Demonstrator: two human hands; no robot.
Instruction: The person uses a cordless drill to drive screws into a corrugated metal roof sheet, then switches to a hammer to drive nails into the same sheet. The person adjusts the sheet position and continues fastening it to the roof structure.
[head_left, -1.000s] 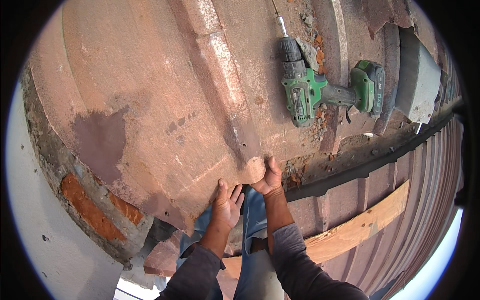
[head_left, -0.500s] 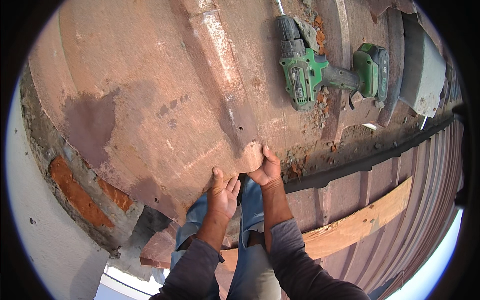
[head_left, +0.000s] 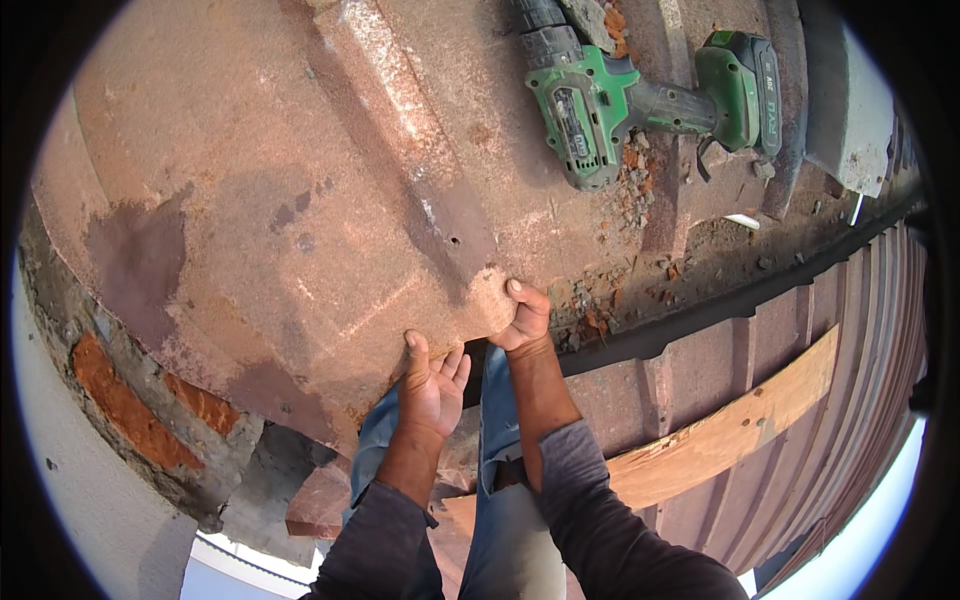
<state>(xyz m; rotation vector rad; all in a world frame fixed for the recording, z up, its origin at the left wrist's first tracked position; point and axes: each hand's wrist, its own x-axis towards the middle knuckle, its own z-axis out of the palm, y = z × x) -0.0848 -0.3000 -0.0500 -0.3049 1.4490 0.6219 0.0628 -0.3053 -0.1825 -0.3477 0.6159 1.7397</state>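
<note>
Rusty roof sheet (head_left: 300,200) lying over brick wall top (head_left: 120,400), near corner at the hands. Right hand (head_left: 524,318) closed on that corner, thumb on top. Left hand (head_left: 432,385) open, fingers spread under the edge, gripping nothing. Advisable: lift evenly, palms clear of sharp edge, green drill (head_left: 650,100) left undisturbed.

Light: bright daylight falls around me, with hard shadows.
Wall: an exposed brick wall (head_left: 120,400) edges my left.
Below: ribbed sheeting (head_left: 800,440) carries a wooden plank (head_left: 740,425).
</note>
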